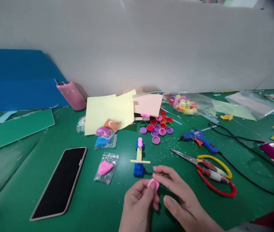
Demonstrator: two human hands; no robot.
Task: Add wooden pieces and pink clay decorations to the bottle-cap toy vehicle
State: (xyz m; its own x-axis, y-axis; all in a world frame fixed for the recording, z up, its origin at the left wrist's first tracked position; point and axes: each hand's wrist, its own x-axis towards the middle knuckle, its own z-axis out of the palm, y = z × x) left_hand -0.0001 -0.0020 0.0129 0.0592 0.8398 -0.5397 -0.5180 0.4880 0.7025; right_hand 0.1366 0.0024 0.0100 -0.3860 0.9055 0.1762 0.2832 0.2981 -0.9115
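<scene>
My left hand [138,201] is closed on a small lump of pink modelling clay [153,183], pinched under the thumb. Beside it, my right hand [184,196] has its thumb spread away from its fingers, and the fingertips reach the clay's upper edge; whether they press on it I cannot tell. Just beyond both hands lies a small craft model [139,156], with blue ends, a pale yellow stick across it and a pink piece on top. To its left is a clear bag of pink clay [105,168].
Scissors [209,172] and a blue glue gun [199,139] with a trailing cord lie at right. Several bottle caps [156,140] sit beyond the model. A phone [60,183] lies at left. Behind are paper sheets [103,111] and a pink bottle [72,95].
</scene>
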